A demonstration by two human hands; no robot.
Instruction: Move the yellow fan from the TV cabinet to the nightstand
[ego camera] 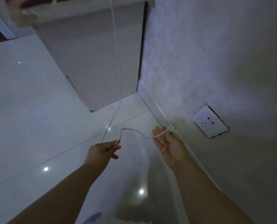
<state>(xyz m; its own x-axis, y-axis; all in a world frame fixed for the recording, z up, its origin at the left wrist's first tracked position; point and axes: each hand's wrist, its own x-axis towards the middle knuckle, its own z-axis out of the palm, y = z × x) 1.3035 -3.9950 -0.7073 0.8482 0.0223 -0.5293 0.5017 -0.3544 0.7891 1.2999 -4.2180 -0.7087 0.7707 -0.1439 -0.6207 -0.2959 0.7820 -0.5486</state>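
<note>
A thin white power cord [118,78] hangs down from above, past the front of a white cabinet [92,62], and loops low over the floor. My left hand [103,151] is closed around the cord near the loop. My right hand [168,143] is palm up with the cord lying across its fingers, and the white two-pin plug [172,128] sits at the fingertips. The plug is out of the white wall socket [210,122], which is to its right, low on the wall. The yellow fan itself is not in view.
Glossy white floor tiles [29,110] reflect ceiling lights. A pale wall [215,54] rises on the right, meeting the floor along a skirting line. A blurred light object [23,18] shows at the top left by the cabinet's top edge.
</note>
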